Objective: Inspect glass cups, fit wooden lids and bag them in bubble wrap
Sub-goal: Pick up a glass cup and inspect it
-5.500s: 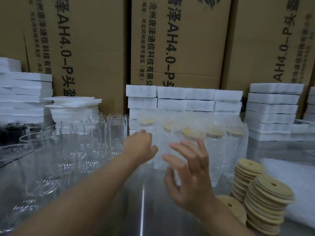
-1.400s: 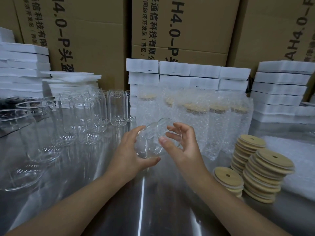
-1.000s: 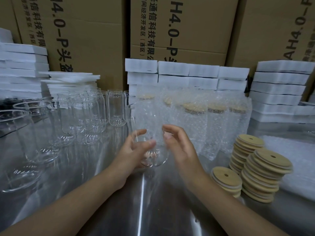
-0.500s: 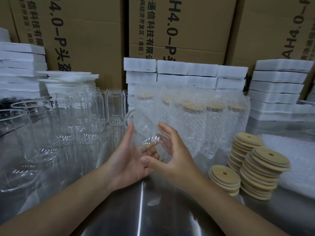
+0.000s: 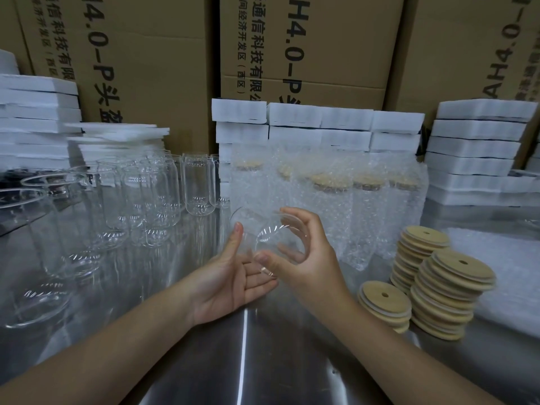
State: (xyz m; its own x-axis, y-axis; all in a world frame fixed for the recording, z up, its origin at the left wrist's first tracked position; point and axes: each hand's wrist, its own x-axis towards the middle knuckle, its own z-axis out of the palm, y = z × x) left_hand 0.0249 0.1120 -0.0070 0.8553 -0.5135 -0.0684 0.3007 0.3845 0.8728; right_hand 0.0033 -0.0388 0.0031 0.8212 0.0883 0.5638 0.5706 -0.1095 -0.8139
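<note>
On the cardboard boxes (image 5: 306,54) behind, printed in black: "AH4.0-P", with Chinese characters beside. In the right hand (image 5: 309,258), fingers curled round it: one glass cup (image 5: 271,232), tilted, above the steel table (image 5: 242,361), just before five bagged cups (image 5: 330,200). Left hand (image 5: 230,282) open underneath, palm up, thumb raised beside the cup. At right, three stacks of wooden lids (image 5: 450,296).

Bagged cups (image 5: 359,223) hazy, lids (image 5: 331,182) perhaps wooden, cartons (image 5: 321,54) cropped by top edge
</note>
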